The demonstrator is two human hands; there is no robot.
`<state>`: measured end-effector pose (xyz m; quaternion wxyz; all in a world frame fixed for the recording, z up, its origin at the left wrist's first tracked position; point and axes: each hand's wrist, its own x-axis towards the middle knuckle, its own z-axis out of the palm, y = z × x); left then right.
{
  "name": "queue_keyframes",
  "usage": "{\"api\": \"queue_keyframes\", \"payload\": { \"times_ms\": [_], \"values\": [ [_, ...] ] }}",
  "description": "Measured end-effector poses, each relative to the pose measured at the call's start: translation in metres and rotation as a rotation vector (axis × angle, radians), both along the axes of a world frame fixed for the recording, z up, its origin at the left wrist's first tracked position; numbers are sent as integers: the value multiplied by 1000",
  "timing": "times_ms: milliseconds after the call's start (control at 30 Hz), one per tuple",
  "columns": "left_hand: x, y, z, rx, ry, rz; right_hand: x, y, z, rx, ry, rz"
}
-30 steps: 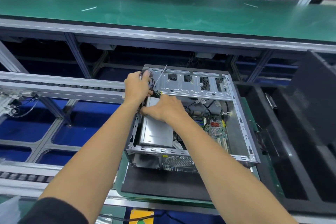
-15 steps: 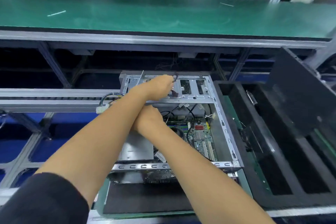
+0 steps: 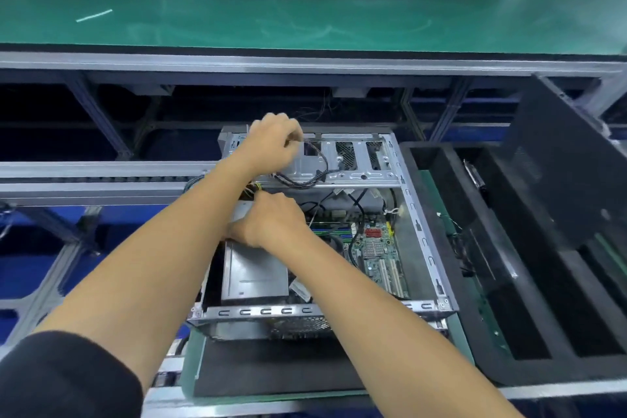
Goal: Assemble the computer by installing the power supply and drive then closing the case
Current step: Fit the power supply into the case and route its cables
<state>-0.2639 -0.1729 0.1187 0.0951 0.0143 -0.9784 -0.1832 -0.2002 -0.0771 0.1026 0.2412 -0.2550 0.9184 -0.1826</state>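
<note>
Left hand [image 3: 273, 142]: reached forward, back of hand up, fingers curled in a pinch at its far side. Left forearm bare, dark sleeve [image 3: 64, 377] at the upper arm. Right hand [image 3: 271, 222]: nearer, just below the left, knuckles up, fingers bent downward. Right forearm bare, running in from lower right. Forearms converge, not crossed.

Case frame [image 3: 359, 176]: bare sheet metal, dull grey, punched slots. Power supply [image 3: 254, 276]: smooth brushed-looking metal w/ soft sheen. Motherboard [image 3: 376, 254]: green PCB, semi-gloss. Cables [image 3: 305, 181]: black plastic sheath. Foam tray [image 3: 441, 248]: matt black. Bench mat [image 3: 305, 10]: green, smooth, slight gloss.
</note>
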Motion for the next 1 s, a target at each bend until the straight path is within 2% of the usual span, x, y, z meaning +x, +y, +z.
{"api": "queue_keyframes", "payload": {
  "times_ms": [100, 167, 200, 267, 333, 400, 467, 600, 733, 867, 1000],
  "values": [
    [30, -37, 8, 120, 244, 252, 4, 2, 1, 23, 39, 4],
    [49, -66, 5, 261, 286, 425, 4, 3, 2, 10, 42, 6],
    [57, -77, 2, 371, 226, 493, 4, 4, 2, 9, 37, 10],
    [70, -89, -3, 581, -59, 545, 3, 5, 4, 14, 36, 16],
    [86, -91, -10, 561, -354, 475, 2, 7, 8, 17, 32, 12],
    [102, -87, -18, 508, -452, 366, -2, 10, 13, 4, 31, -12],
    [112, -84, -20, 541, -397, 329, -6, 15, 19, -8, 39, -31],
    [104, -76, -2, 521, -212, 390, -12, 23, 32, -22, 18, -71],
    [85, -54, 16, 605, -98, 396, -16, 35, 40, -25, -25, -53],
    [81, -34, 26, 668, -80, 245, -23, 45, 40, -29, -45, -42],
    [78, -22, 27, 955, -218, -47, -29, 55, 39, -60, -66, -71]
  ]
}}
